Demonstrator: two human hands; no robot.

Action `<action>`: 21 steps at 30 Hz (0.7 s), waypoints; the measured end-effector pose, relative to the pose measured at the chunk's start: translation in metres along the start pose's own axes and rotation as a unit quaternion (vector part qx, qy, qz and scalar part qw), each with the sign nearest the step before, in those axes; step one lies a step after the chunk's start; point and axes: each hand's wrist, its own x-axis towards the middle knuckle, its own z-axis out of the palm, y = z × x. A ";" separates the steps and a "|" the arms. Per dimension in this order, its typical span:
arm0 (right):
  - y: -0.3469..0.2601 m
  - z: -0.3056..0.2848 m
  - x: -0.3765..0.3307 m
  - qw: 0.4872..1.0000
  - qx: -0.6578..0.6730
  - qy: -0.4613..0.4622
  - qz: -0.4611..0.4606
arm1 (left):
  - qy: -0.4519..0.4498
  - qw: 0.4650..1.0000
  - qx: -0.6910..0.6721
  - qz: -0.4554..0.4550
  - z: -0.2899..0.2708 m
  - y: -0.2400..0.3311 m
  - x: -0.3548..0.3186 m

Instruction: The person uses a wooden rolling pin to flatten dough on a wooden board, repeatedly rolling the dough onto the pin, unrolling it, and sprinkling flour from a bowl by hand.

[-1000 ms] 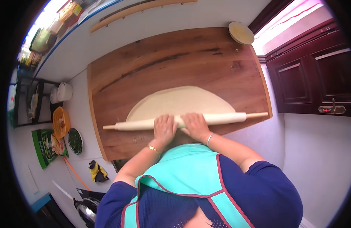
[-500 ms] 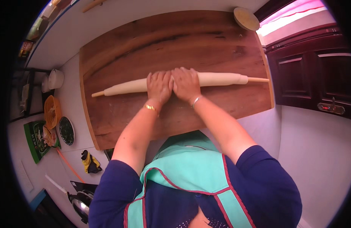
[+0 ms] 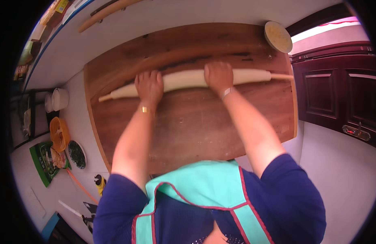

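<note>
A long roll of pale dough (image 3: 184, 81) is wrapped around a thin wooden rolling pin (image 3: 281, 76), whose bare ends stick out at both sides. It lies crosswise on a brown wooden board (image 3: 184, 130). My left hand (image 3: 149, 86) presses on the roll left of the middle, its fingers curled over the far side. Right of the middle, my right hand (image 3: 219, 78) is wrapped over the same roll and slightly blurred. A stretch of dough shows between the two hands.
At the board's far right corner stands a round bowl (image 3: 278, 36) with something pale in it. A dark red cabinet (image 3: 322, 89) borders the right side. Leftward are an orange basket (image 3: 60, 134), a green bag (image 3: 38, 164) and a plate of dark greens (image 3: 77, 154).
My hands have slid apart along the roll, from side by side at the middle, and reach farther forward. Relative to the board, the roll has moved away from me.
</note>
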 end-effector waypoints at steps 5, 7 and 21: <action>0.015 0.011 0.015 0.994 -0.021 0.110 -0.021 | 0.140 0.988 -0.068 0.004 0.008 -0.028 0.028; 0.024 0.012 -0.017 0.971 -0.067 0.230 -0.008 | 0.178 0.982 0.058 -0.007 0.013 -0.023 0.007; 0.062 0.019 0.071 0.971 -0.035 0.236 0.000 | 0.218 0.974 0.022 0.050 0.024 -0.044 0.092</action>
